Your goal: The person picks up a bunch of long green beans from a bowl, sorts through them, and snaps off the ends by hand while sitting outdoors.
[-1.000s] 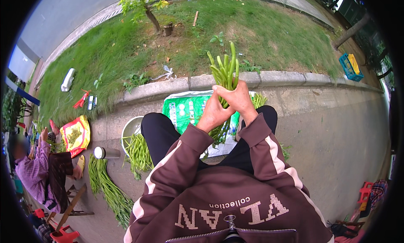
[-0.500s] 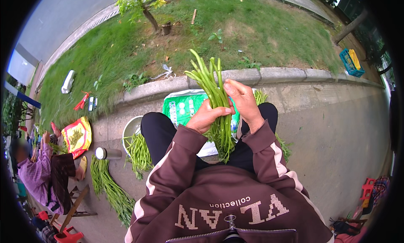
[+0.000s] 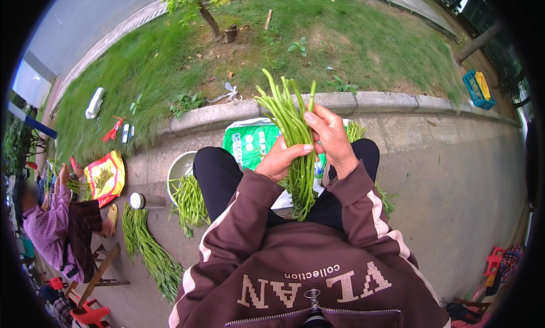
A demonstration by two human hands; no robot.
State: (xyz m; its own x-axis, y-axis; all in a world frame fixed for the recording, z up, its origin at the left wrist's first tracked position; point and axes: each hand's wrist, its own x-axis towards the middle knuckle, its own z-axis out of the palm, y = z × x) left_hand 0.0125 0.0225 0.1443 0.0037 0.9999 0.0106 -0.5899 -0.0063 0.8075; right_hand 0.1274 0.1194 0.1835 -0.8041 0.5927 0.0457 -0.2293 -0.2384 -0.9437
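Holds the bundle of green stems (image 3: 293,123) in the left hand (image 3: 276,160), with its long axis from beyond that hand back toward the jacket (image 3: 272,243); pinches one edge stem (image 3: 311,93) in the right hand (image 3: 335,136), alongside.

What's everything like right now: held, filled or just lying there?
Left hand, closed around the stalk bunch
Stalk bunch, held, leafy ends down
Right hand, pinching one stalk
White basin, filled with green stalks that spill over its rim
Long stalk pile, lying on the ground
Green sack, spread out
Yellow-and-red bag, spread out
Metal flask, standing or lying, hard to tell
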